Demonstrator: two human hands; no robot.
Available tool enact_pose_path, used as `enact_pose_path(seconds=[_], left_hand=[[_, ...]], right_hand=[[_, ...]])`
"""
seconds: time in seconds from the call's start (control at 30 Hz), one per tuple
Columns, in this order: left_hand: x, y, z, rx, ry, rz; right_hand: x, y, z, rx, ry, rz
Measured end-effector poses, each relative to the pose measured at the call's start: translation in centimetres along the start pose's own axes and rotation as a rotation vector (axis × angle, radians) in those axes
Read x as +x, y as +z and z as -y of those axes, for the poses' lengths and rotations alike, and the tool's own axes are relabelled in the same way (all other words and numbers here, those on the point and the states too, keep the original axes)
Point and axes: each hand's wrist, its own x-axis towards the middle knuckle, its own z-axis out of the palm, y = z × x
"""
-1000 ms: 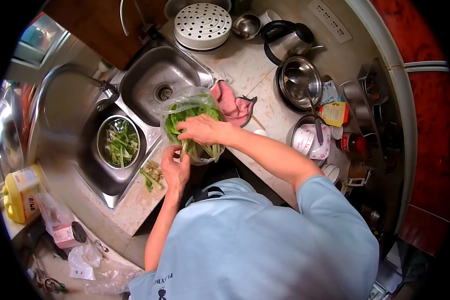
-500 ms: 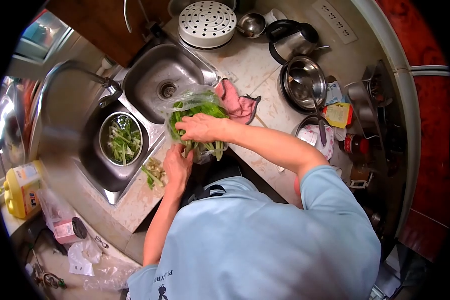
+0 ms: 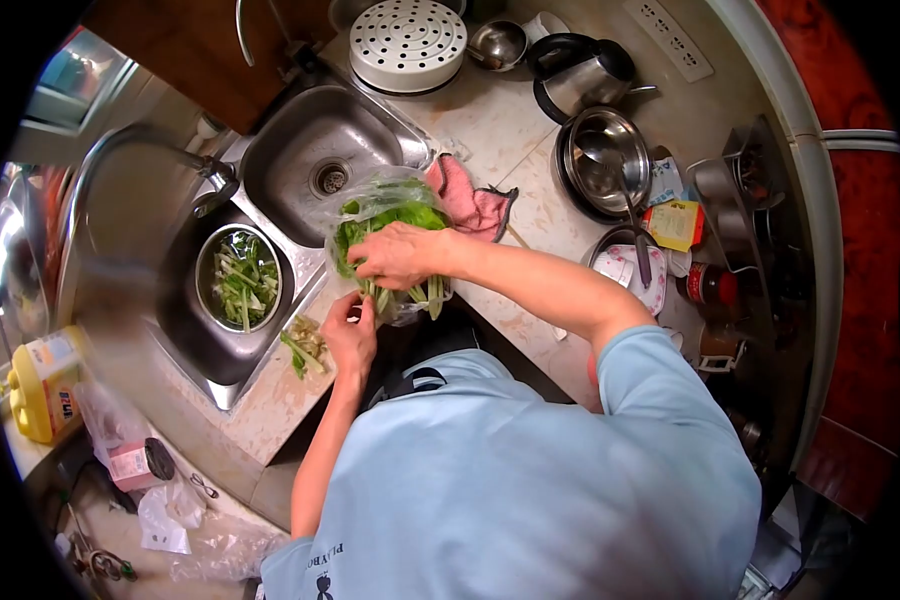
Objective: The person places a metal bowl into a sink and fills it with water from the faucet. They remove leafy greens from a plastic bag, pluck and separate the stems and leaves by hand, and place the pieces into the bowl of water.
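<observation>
A bunch of leafy greens (image 3: 410, 215) lies in a clear plastic bag (image 3: 370, 190) at the counter's front edge, beside the sink. My right hand (image 3: 400, 255) is closed over the stalks, its fingers curled among them. Just below, my left hand (image 3: 350, 335) pinches at the lower stalk ends with thumb and fingertips together; the exact piece between them is hard to see. A small heap of trimmed scraps (image 3: 308, 345) sits on the counter left of that hand. Cut greens in water fill a metal bowl (image 3: 202, 270) in the left basin.
The double sink (image 3: 300, 120) has a faucet (image 3: 215, 180) over its left basin. A pink cloth (image 3: 465, 205) lies right of the bag. Farther off stand a white perforated steamer (image 3: 407, 45), a kettle (image 3: 585, 85) and metal bowls (image 3: 610, 140). A yellow jug (image 3: 40, 390) is far left.
My left hand has pulled slightly down from the stalks, its thumb and fingers now drawn into a pinch. My right hand stays on the greens, and the whole view has shifted slightly.
</observation>
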Motion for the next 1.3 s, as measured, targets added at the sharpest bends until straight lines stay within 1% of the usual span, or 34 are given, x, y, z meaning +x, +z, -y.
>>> enact_pose_path(seconds=[0.03,0.07,0.13,0.2,0.23,0.3,0.33,0.37,0.43,0.47,0.5,0.57,0.6,0.63,0.67,0.73,0.77,0.83,0.9,0.93,0.97,1.0,1.07,1.1,1.13,1.17,1.2,1.23,1.27,1.3], left_hand=[[0.0,-0.2,-0.4,0.002,0.001,0.002],[-0.2,-0.4,-0.7,-0.030,0.001,0.005],[-0.3,-0.5,-0.7,-0.062,0.000,0.007],[-0.5,-0.8,-0.5,-0.287,-0.116,0.046],[-0.5,-0.8,-0.2,-0.285,-0.115,0.043],[-0.7,-1.0,0.4,-0.738,-0.303,-0.076],[-0.8,-1.7,0.4,-0.849,-0.358,-0.021],[-0.8,-2.1,0.7,-0.850,-0.359,-0.021],[-0.5,-3.1,1.1,-1.089,-0.349,-0.046],[-0.6,-3.7,1.2,-1.133,-0.401,-0.059],[-0.1,-4.1,1.4,-1.136,-0.400,-0.058],[1.0,-5.6,2.5,-1.015,-0.417,-0.053],[2.0,-6.5,2.2,-1.004,-0.453,-0.101],[3.3,-7.4,2.5,-1.006,-0.438,-0.149],[4.8,-8.8,4.1,-0.937,-0.409,-0.117],[8.0,-10.6,5.0,-0.920,-0.418,-0.235],[9.3,-11.3,5.0,-0.806,-0.465,-0.290],[10.0,-11.6,4.2,-0.624,-0.500,-0.431],[8.7,-10.2,4.2,-0.421,-0.291,-0.323],[7.8,-9.0,6.2,-0.282,-0.085,-0.170],[5.8,-7.2,4.1,-0.244,0.000,-0.002],[3.3,-6.2,-0.4,-0.055,0.115,0.171],[0.8,-3.5,-2.1,0.076,0.433,0.465],[0.2,-2.5,-2.7,0.206,0.555,0.477],[-0.4,-1.9,-2.9,0.306,0.421,0.581],[-0.6,-1.9,-2.9,0.306,0.422,0.577],[-0.6,-1.8,-2.9,0.370,0.475,0.577],[-0.8,-1.8,-2.8,0.434,0.528,0.581],[-1.0,-1.9,-2.2,0.316,0.603,0.508],[-1.2,-2.3,-2.5,0.318,0.603,0.506]], right_hand=[[0.1,-0.3,0.3,-0.029,0.012,0.063],[-0.1,-0.4,0.7,-0.051,-0.026,0.040],[-0.3,0.2,0.3,-0.082,-0.028,0.038],[-0.2,0.3,-0.1,-0.111,-0.036,0.037],[-0.3,0.2,-0.4,-0.080,-0.003,0.047],[-0.5,0.1,-0.6,-0.048,0.033,0.054],[-0.6,0.0,-0.6,-0.042,0.039,-0.009],[-0.9,0.0,-0.6,-0.035,0.045,-0.071],[-1.6,0.0,-0.7,-0.037,0.038,-0.111],[-1.9,-0.2,-0.9,-0.044,0.029,-0.154],[-2.1,-0.4,-0.9,-0.047,0.029,-0.152],[-2.7,-0.5,-0.7,-0.056,0.051,-0.217],[-3.1,-0.6,-0.6,-0.057,0.049,-0.212],[-3.4,-0.8,-0.6,-0.016,0.077,-0.233],[-3.7,-1.0,-0.7,0.022,0.104,-0.255],[-4.4,-1.0,-0.8,-0.005,0.094,-0.291],[-4.8,-0.9,-0.9,-0.029,0.087,-0.330],[-5.2,-0.9,-0.8,-0.048,0.095,-0.311],[-5.6,-0.7,-0.4,-0.076,0.106,-0.280],[-5.8,-1.0,0.2,-0.124,0.114,-0.220],[-5.8,-0.8,0.5,-0.122,0.117,-0.220],[-5.6,-0.5,0.8,-0.178,0.117,-0.159],[-5.2,0.7,1.0,-0.321,0.124,-0.057],[-4.9,0.9,1.2,-0.321,0.119,-0.055],[-4.7,1.0,1.3,-0.336,0.122,-0.033],[-4.5,1.0,1.3,-0.350,0.124,-0.011],[-4.4,0.6,1.4,-0.353,0.122,-0.012],[-4.3,0.4,1.7,-0.352,0.137,0.035],[-4.3,0.3,1.9,-0.350,0.152,0.082],[-4.3,0.5,2.1,-0.350,0.150,0.081]])
